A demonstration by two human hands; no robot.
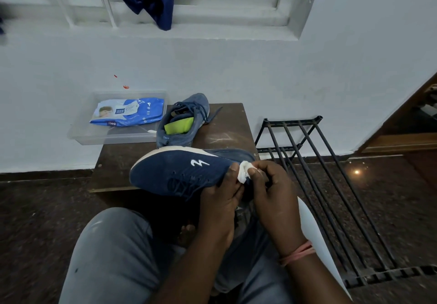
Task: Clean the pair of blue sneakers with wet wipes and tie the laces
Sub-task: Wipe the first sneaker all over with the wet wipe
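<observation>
So the left hand [218, 199] is gripping the blue sneaker [189, 171] sideways while the right hand [272, 192] is pinching a white wipe [244, 172] against its 3 o'clock end.

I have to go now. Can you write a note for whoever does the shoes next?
Left hand grips the held sneaker tilted on its side. Right hand pinches a wet wipe against its heel end.
Second sneaker stands on the brown table, laces loose.
Wipes pack lies in the clear tray.
Done: wiping has begun.
Left: finish wiping, clean the second sneaker, tie laces.
</observation>
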